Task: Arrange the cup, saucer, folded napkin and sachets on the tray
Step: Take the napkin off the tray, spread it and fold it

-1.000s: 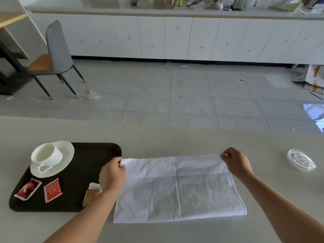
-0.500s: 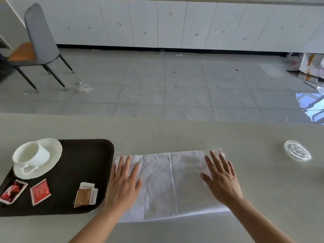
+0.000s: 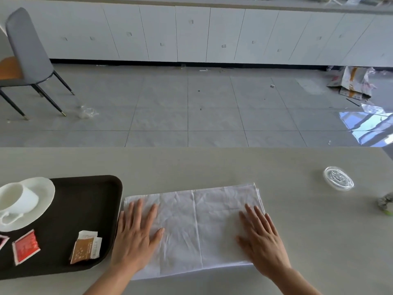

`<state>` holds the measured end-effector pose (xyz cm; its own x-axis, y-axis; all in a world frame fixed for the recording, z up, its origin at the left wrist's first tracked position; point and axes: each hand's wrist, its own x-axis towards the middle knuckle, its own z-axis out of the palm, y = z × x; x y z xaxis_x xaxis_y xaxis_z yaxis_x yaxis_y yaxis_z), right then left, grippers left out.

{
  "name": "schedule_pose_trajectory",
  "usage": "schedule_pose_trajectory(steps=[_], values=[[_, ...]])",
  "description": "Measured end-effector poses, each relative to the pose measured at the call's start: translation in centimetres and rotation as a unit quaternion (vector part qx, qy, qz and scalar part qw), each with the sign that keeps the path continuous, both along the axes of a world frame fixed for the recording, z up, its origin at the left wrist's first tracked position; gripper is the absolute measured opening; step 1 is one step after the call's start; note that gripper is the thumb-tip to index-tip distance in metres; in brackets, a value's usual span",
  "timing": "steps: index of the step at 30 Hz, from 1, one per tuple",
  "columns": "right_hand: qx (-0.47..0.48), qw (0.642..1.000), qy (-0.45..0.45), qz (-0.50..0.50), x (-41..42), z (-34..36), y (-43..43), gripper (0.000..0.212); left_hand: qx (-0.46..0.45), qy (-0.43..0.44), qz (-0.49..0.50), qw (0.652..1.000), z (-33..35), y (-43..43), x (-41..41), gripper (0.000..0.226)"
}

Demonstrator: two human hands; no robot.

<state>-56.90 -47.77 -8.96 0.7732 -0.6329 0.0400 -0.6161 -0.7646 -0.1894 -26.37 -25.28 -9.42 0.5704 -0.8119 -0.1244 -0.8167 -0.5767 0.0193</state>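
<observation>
Head view: white folded cloth napkin (image 3: 204,228) lies on the beige counter (image 3: 212,165), beside the dark brown rectangular tray (image 3: 85,205). Left hand (image 3: 136,237) and right hand (image 3: 261,241) press flat, fingers spread, on the napkin's ends. White ceramic cup (image 3: 18,199) sits on white saucer (image 3: 32,203) at the tray's far left corner; red sachet (image 3: 25,246) and brown sachet (image 3: 85,248) lie near the tray's front edge.

Napkin (image 3: 197,228) on table (image 3: 319,241), right of tray (image 3: 85,205) holding cup (image 3: 17,199), saucer (image 3: 40,199), sachets (image 3: 85,248)
</observation>
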Motion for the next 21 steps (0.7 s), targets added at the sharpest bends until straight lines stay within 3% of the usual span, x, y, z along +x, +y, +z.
schedule_pose_trajectory(steps=[5, 10, 13, 21], values=[[0.040, 0.963, -0.131, -0.231, 2.2, 1.7, -1.1, 0.046, 0.014, -0.006, -0.009, 1.000, 0.2, -0.1, -0.3, 0.074], [0.154, 0.919, -0.197, -0.304, 2.7, 3.5, -2.3, 0.039, 0.016, 0.003, -0.004, 1.000, 0.5, -0.2, -0.9, 0.076], [0.175, 0.887, -0.240, -0.355, 1.8, 4.3, -2.9, 0.036, 0.016, 0.008, 0.001, 1.000, 0.3, -0.2, -1.3, 0.078], [0.208, 0.895, -0.147, -0.366, -0.2, 3.7, -1.5, 0.037, 0.013, 0.008, -0.034, 0.999, 0.5, -0.2, -1.8, 0.075]])
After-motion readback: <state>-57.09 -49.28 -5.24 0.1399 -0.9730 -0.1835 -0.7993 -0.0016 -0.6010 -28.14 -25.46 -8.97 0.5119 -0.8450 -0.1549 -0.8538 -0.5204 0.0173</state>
